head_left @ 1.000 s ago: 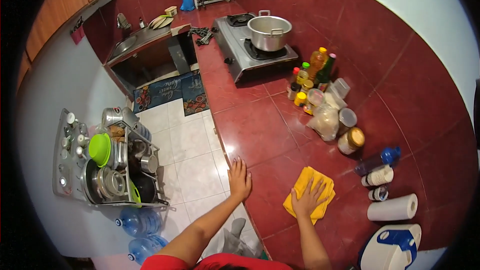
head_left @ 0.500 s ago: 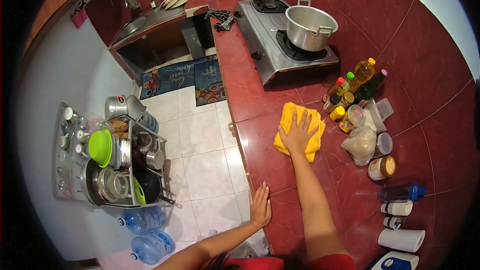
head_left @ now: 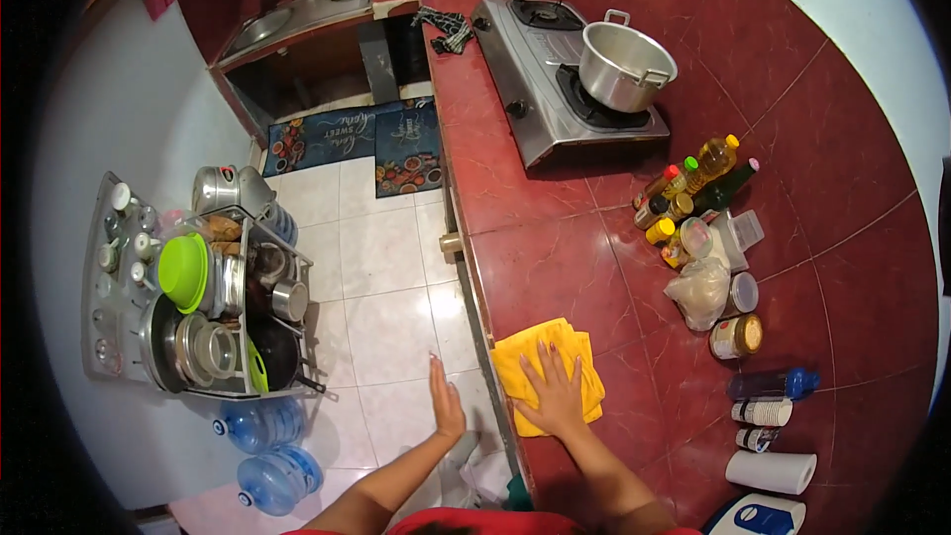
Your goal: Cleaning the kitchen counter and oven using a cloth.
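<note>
1. Presumably part-done: counter [head_left: 540, 267], cloth work in hand; share covered or left, cannot tell.
2. Stove [head_left: 530, 69], bearing pot [head_left: 612, 87]; untouched by either hand.
3. Cloth [head_left: 510, 365], yellow, folded; flat on counter, at its left edge.
4. Right hand [head_left: 557, 396]; fingers spread over cloth, gripping nothing.
5. Left hand [head_left: 448, 411]; fingers straight, empty, beside the edge.

And the person's right hand [head_left: 557, 394] lies flat, palm down, fingers [head_left: 549, 369] fanned wide, right forearm [head_left: 616, 481] angling back to its right! Off to its left, the left hand [head_left: 448, 408] is up, almost edge-on, left forearm [head_left: 396, 476] slanting back leftward.
</note>
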A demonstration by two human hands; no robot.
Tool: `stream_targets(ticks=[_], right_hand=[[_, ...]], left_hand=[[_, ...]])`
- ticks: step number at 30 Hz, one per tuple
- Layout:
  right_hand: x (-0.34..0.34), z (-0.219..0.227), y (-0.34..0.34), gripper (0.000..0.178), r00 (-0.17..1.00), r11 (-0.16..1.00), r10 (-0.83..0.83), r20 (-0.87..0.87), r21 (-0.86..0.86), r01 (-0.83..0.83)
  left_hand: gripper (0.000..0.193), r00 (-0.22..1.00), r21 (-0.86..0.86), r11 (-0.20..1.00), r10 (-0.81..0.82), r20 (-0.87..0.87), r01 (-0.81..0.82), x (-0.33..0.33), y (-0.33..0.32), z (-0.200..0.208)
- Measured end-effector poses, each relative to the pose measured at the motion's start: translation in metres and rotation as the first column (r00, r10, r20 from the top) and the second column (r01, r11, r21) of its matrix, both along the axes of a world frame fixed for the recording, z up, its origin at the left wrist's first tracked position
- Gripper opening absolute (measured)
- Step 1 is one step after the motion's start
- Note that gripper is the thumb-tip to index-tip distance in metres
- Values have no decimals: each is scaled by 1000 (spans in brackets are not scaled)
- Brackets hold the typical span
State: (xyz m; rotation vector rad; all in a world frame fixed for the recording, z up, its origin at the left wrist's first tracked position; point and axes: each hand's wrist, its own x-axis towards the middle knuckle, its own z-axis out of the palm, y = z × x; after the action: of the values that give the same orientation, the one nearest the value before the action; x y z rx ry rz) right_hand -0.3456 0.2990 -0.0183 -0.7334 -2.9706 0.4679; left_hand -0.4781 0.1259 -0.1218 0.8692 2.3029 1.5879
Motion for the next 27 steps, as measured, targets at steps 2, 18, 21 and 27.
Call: stream_targets(ticks=[2, 18, 21, 27], right_hand=[[-20, 0, 13, 85, 999, 1000, -12, 32, 16, 11], [-106, -43, 85, 78, 928, 907, -333, -165, 213, 363], [-49, -33, 29, 79, 935, 919, -314, -166, 195, 343], [112, -13, -52, 80, 912, 903, -373, -174, 159, 399]], left_hand=[[55, 995, -14, 999, 50, 81, -49, -13, -13, 4], [52, 998, -30, 999, -21, 67, 24, 36, -83, 13], [51, 996, -38, 999, -12, 90, 15, 66, -104, 11], [55, 992, 4, 996, -84, 91, 84, 135, -123, 30]])
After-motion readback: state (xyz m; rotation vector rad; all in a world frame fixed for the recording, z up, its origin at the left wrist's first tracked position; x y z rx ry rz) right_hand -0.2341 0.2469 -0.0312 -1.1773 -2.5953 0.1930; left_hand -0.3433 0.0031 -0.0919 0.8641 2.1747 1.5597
